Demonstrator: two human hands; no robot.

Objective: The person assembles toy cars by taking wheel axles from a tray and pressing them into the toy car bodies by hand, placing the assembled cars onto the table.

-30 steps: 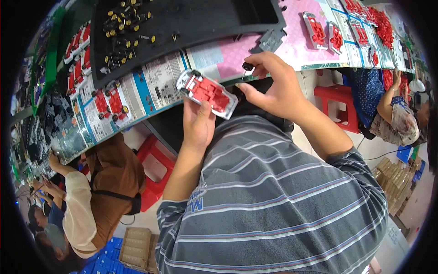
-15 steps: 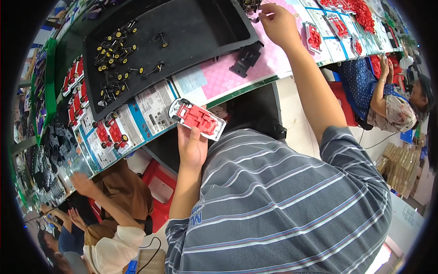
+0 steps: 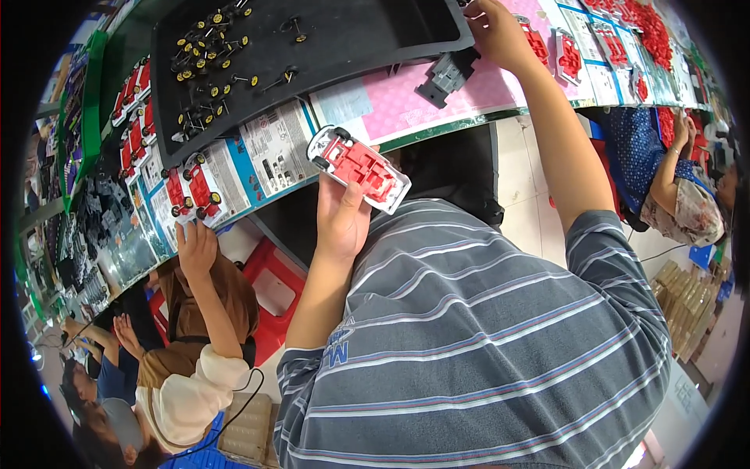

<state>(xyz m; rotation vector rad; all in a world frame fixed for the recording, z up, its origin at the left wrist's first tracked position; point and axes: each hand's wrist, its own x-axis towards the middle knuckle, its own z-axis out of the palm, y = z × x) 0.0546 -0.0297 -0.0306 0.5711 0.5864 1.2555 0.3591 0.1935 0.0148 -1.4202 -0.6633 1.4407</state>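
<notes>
My left hand (image 3: pixel 344 219) is closed around a toy car (image 3: pixel 363 172), turned underside up. The car has a white body and a red chassis, with a pair of black wheels at its far end; no wheels show at the near end. Up at the right corner of the black tray (image 3: pixel 375 66), my right hand (image 3: pixel 501 37) has its fingers curled together. Whatever lies between those fingertips is too hidden to make out. Just below that hand, a dark plastic chassis part (image 3: pixel 447 78) rests against the tray's edge.
Wheel axles with yellow hubs (image 3: pixel 205 55) lie scattered in the tray. Red-and-white toy cars (image 3: pixel 190 190) sit left of it; more red car parts (image 3: pixel 568 56) lie at right. A co-worker's hand (image 3: pixel 197 248) is at the left table edge. Another person (image 3: pixel 680 180) sits at right.
The view has shifted slightly. My left hand still holds the car, and my right hand stays by the tray corner. The co-worker's hand at left has moved rightward, close to the cars.
</notes>
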